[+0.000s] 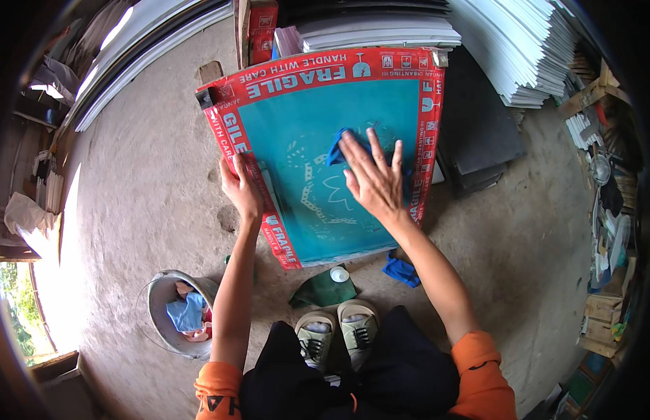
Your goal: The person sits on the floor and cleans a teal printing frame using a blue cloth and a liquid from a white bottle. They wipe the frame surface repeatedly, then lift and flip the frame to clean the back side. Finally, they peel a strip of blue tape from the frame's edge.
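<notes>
A screen-printing frame (269, 105) with a teal mesh and red printed tape round its border is held tilted before me. Pale line markings show on the mesh. My left hand (241, 187) is closed round the frame's left edge, its fingers partly hidden behind the border. Over the upper right of the mesh, my right hand (374, 171) lies with its fingers spread. A crumpled blue cloth (336, 148) is pressed under its fingertips, against the mesh. The fingertips are slightly smeared by motion.
A grey bucket (155, 306) with coloured rags stands at lower left. Below the frame are a green cloth (318, 291), a small white bottle (339, 274) and another blue cloth (400, 269). Stacked white sheets (510, 45) stand at upper right, near dark panels (479, 133).
</notes>
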Available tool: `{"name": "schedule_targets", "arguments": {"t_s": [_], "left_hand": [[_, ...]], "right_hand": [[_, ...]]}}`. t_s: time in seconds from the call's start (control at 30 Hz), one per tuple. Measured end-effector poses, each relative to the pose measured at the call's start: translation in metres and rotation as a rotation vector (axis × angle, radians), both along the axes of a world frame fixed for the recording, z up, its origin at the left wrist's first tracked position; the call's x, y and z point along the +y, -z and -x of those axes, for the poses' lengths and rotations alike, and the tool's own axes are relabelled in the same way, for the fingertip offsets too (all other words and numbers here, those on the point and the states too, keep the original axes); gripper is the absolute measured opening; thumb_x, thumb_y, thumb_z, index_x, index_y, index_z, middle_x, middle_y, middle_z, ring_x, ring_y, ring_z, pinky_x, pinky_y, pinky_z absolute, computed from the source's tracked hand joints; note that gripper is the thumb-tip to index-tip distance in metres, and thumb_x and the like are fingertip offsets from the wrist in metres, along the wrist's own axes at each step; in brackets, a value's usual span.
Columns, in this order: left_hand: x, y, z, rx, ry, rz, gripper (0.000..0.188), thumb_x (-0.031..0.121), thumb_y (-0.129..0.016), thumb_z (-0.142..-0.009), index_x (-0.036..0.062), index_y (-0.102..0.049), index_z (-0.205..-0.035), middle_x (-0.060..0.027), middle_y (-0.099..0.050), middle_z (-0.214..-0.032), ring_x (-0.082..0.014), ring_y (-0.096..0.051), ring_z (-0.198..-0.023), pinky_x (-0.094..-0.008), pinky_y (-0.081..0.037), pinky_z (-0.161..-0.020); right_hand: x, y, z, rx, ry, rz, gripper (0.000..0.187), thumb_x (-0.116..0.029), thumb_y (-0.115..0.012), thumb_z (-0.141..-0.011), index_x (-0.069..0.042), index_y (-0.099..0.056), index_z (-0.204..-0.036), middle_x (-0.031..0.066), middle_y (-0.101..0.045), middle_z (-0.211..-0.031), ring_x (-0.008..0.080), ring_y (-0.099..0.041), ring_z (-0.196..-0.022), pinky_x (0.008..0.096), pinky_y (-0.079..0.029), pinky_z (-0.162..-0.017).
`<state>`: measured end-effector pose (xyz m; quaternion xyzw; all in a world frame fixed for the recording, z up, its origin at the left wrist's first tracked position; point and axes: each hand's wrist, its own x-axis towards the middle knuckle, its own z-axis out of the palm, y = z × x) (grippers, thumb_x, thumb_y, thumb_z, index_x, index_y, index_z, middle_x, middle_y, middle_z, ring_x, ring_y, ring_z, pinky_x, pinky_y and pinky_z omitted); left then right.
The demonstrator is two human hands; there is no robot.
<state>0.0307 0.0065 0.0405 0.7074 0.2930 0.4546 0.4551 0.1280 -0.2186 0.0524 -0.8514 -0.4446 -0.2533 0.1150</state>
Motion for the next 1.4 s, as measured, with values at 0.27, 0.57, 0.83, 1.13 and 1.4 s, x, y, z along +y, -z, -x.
{"name": "schedule_targets", "arguments": {"t_s": [0.27,0.57,0.83,1.13,1.4], "left_hand": [[-0.006,-0.008,0.001,-0.011,0.012,-0.002,0.033,0.032,-0.046,-0.094,0.0013,-0.054,-0.104,-0.0086,-0.060,-0.081,-0.0160,-0.056,-0.073,-0.0316,-0.044,-0.069],[-0.005,-0.006,0.001,-0.009,0.016,0.012,0.032,0.030,-0.045,-0.094,0.0001,-0.054,-0.101,-0.0089,-0.060,-0.077,-0.0150,-0.054,-0.068,-0.0311,-0.044,-0.064],[-0.002,-0.007,0.000,0.010,0.007,-0.029,0.031,0.030,-0.044,-0.094,0.0002,-0.054,-0.100,-0.0109,-0.060,-0.077,-0.0192,-0.056,-0.069,-0.0338,-0.044,-0.065],[-0.003,-0.001,0.002,0.024,-0.012,-0.037,0.033,0.030,-0.045,-0.094,-0.0002,-0.054,-0.103,-0.0117,-0.060,-0.081,-0.0207,-0.057,-0.072,-0.0344,-0.044,-0.068],[-0.004,-0.003,0.001,-0.005,0.017,-0.006,0.033,0.030,-0.044,-0.094,-0.0002,-0.054,-0.103,-0.0125,-0.061,-0.083,-0.0216,-0.058,-0.074,-0.0347,-0.044,-0.069]], "right_hand": [[-0.011,-0.011,-0.016,-0.014,0.022,0.004,0.057,-0.046,-0.047,-0.087,-0.017,-0.040,-0.135,-0.0031,-0.030,-0.144,0.0207,-0.024,-0.135,0.0582,-0.009,-0.107],[-0.012,-0.025,-0.006,-0.017,0.198,0.030,0.056,-0.039,-0.048,-0.088,-0.013,-0.037,-0.136,-0.0026,-0.029,-0.145,0.0207,-0.024,-0.135,0.0584,-0.013,-0.106],[-0.011,-0.021,-0.018,0.019,0.200,-0.081,0.055,-0.039,-0.051,-0.087,-0.014,-0.040,-0.134,-0.0031,-0.033,-0.143,0.0237,-0.024,-0.135,0.0599,-0.013,-0.105],[-0.025,-0.018,-0.014,0.087,0.023,-0.032,0.052,-0.035,-0.052,-0.086,-0.011,-0.044,-0.131,-0.0024,-0.034,-0.143,0.0182,-0.025,-0.134,0.0601,-0.012,-0.105],[-0.039,-0.011,-0.020,0.115,-0.089,0.062,0.052,-0.037,-0.054,-0.085,-0.014,-0.046,-0.131,-0.0030,-0.032,-0.144,0.0169,-0.023,-0.135,0.0583,-0.011,-0.107]]}}
